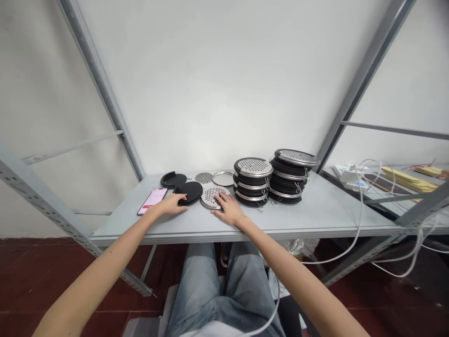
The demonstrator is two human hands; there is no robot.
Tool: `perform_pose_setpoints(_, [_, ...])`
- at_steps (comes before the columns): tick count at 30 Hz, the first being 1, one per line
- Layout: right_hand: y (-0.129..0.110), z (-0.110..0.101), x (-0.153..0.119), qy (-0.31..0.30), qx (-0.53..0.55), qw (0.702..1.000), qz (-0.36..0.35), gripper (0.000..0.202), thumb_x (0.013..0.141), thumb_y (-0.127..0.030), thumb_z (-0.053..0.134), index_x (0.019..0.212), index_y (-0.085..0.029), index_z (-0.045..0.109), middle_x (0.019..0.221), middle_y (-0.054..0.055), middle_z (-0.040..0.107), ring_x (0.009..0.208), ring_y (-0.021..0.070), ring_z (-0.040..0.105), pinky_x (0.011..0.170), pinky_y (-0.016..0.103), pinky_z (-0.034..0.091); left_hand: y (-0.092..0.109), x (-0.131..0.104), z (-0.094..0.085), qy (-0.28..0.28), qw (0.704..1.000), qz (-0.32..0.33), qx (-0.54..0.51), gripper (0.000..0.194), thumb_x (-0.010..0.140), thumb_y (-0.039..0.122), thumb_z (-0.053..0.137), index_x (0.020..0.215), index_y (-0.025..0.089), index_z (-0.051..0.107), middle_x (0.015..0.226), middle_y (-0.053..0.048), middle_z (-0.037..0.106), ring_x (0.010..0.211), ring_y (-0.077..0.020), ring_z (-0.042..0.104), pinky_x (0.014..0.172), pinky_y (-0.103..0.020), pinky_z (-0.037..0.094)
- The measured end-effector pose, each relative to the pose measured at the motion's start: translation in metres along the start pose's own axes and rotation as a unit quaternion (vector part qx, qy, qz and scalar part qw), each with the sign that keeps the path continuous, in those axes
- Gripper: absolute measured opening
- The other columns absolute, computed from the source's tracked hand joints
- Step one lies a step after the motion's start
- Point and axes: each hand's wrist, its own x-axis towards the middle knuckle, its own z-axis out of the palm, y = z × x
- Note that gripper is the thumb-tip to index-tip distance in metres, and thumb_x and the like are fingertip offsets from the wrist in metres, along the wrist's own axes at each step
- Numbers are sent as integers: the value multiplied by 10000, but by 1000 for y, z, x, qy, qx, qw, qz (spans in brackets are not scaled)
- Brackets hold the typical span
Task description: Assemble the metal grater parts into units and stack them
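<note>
My left hand (174, 204) grips the near left edge of a round black disc (191, 191), with some fingers hidden against it. My right hand (229, 209) lies with fingers spread on the right part of a round silver perforated plate (209, 196). The plate lies flat on the grey tabletop, close beside the black disc. Behind them are another black disc with a raised rim (173, 179), a smaller perforated metal disc (204, 178) and a thin metal ring (223, 178).
Two stacks of black discs with perforated metal tops and wire clips, a nearer stack (253, 182) and a farther stack (294, 175), stand to the right. A phone (152, 201) lies at left. Metal shelf posts (105, 89) frame the table; a white cable (359, 220) hangs at right.
</note>
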Motion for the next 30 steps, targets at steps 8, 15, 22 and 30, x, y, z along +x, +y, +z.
perform_pose_setpoints(8, [-11,-3,-5,44,-85,995,16,489,956,-450,503,1309,-114,536,1383,196,531,1310,333,458,1089,471,351,22,1,-2,36,996,-28,75,492,897,566,414,665,192,633,701,-93,683,631,-235,615,587,-318,376])
perform_pose_setpoints(15, [-13,-2,-6,78,-97,992,38,478,999,-396,411,1333,-69,511,1390,215,528,1285,345,490,1047,480,404,24,3,9,90,993,-49,62,426,876,516,480,778,190,737,814,-99,745,778,-266,675,700,-339,458])
perform_pose_setpoints(22, [-9,-2,-5,76,-50,996,-5,479,1004,-394,396,1385,-123,502,1406,179,529,1322,312,464,1098,471,364,13,16,25,88,995,33,-44,364,876,349,448,1015,214,757,1167,-67,720,1228,-287,580,1120,-465,341])
perform_pose_setpoints(30, [-6,-3,-5,65,-31,996,-60,430,975,-383,488,1337,-164,566,1368,127,574,1308,290,470,1094,421,382,9,30,40,120,964,33,-234,523,704,164,478,1190,155,673,1108,-81,738,1223,-265,588,1097,-443,406])
